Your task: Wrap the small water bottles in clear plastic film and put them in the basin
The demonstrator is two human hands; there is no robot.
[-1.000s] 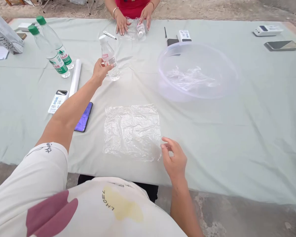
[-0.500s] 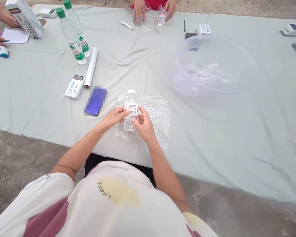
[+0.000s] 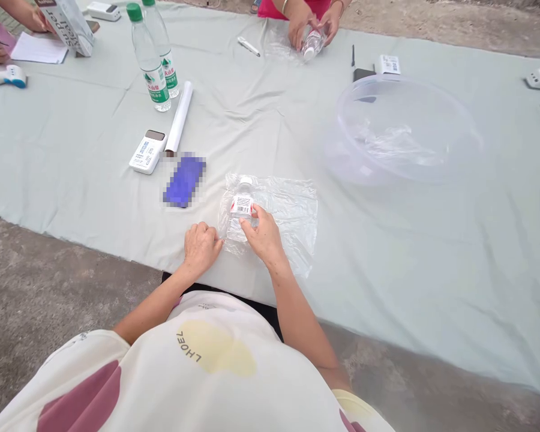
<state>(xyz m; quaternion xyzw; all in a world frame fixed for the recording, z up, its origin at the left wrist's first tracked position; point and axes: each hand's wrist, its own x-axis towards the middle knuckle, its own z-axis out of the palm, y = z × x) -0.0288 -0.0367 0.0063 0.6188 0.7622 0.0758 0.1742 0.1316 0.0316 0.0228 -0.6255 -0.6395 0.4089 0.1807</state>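
Observation:
A small clear bottle (image 3: 242, 206) with a white cap and a red-and-white label lies on a crinkled sheet of clear plastic film (image 3: 297, 207). My right hand (image 3: 264, 235) grips the bottle's right side between thumb and fingers. At the film's near left corner, my left hand (image 3: 201, 247) is closed, its thumb and curled fingers pinching the film's edge. The fingertips of that hand are partly hidden.
Left of the film lie a blurred blue phone (image 3: 184, 180), a white device (image 3: 147, 152) and a white roll (image 3: 179, 119). Two green-capped water bottles (image 3: 150, 72) stand behind. A translucent basin (image 3: 342, 159) holds plastic film. Across the table, another person's hands (image 3: 312, 30) handle a similar bottle.
My left hand has let go of the bottle and moved down-left to the film's edge. The bottle has gone from tilted up in both hands to lying on the film, under my right hand.

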